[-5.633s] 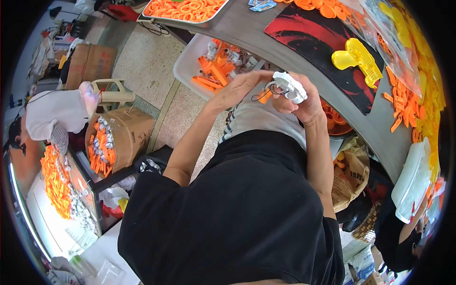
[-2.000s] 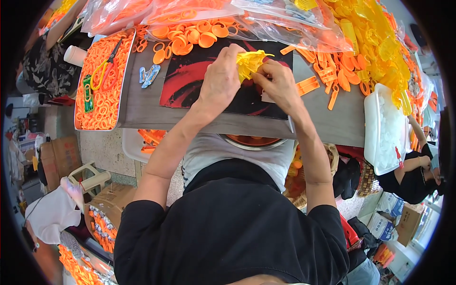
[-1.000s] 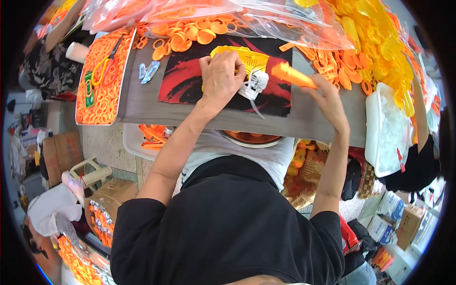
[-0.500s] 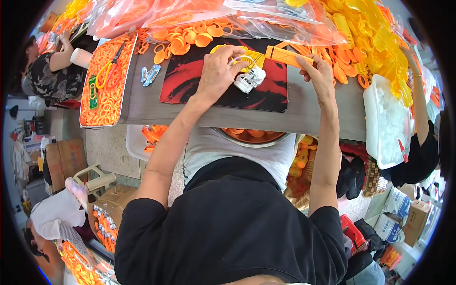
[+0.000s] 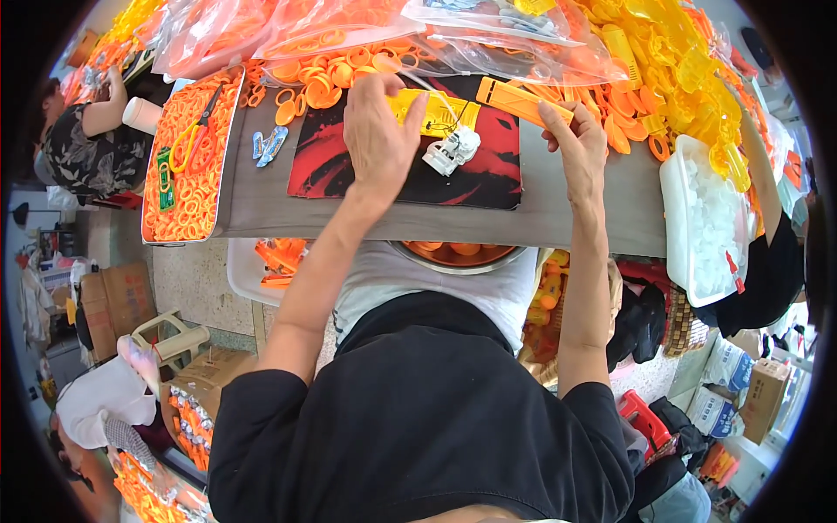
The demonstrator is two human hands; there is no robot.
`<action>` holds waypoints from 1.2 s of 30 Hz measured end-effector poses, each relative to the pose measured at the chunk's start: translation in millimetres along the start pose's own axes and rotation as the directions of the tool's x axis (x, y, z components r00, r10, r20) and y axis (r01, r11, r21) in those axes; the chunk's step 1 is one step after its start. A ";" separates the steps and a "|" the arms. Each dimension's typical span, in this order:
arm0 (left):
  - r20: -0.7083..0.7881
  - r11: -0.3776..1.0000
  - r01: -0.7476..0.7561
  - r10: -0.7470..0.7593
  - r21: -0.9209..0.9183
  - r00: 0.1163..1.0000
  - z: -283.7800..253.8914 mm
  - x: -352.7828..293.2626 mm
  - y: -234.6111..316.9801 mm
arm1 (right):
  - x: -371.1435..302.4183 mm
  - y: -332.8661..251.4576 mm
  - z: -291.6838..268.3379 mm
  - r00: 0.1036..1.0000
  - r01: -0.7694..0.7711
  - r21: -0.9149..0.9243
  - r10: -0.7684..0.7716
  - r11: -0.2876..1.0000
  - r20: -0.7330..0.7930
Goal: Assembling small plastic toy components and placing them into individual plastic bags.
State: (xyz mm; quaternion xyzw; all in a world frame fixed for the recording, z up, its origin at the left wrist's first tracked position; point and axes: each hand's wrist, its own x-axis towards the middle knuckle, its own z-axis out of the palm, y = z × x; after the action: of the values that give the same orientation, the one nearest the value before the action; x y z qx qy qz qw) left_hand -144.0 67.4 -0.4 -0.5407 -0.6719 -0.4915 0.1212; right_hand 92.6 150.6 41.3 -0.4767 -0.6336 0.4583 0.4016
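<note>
My left hand (image 5: 377, 135) presses down on a yellow plastic shell (image 5: 436, 109) lying on the red and black mat (image 5: 336, 161). A small white motor unit (image 5: 451, 151) hangs from the shell by thin wires and rests on the mat. My right hand (image 5: 575, 148) holds a long orange plastic piece (image 5: 516, 101) by its right end, just right of the yellow shell.
Orange rings (image 5: 331, 70) and clear bags (image 5: 349, 26) fill the far table. A tray of orange rings with scissors (image 5: 187, 152) sits left; a white bin of white parts (image 5: 711, 213) sits right. Other people work at the left (image 5: 91, 139) and right (image 5: 772, 227).
My right hand brought the orange piece closer to the yellow shell and lowered it toward the mat. My left hand stayed on the shell; the white unit shifted slightly.
</note>
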 end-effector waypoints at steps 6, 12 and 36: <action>0.155 0.970 -0.227 0.212 0.088 0.965 12.5 -16.7 40.2 | -3.0 -0.5 12.4 0.986 0.150 0.036 -0.147 0.988 -0.083; 0.242 0.947 -0.198 0.136 0.253 0.961 13.3 -14.1 26.9 | -14.1 -9.1 37.1 0.946 0.279 -0.113 -0.293 0.954 -0.137; 0.285 0.962 -0.076 -0.002 0.262 0.959 8.2 -7.4 30.9 | -11.8 -5.3 58.1 0.901 0.386 -0.032 -0.384 0.922 -0.201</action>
State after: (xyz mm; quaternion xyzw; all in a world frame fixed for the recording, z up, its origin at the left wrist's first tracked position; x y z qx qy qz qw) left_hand -111.9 67.3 6.9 -0.5964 -0.7325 -0.3107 0.1060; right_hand 39.0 127.0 30.6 -0.3846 -0.6688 0.3217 0.5489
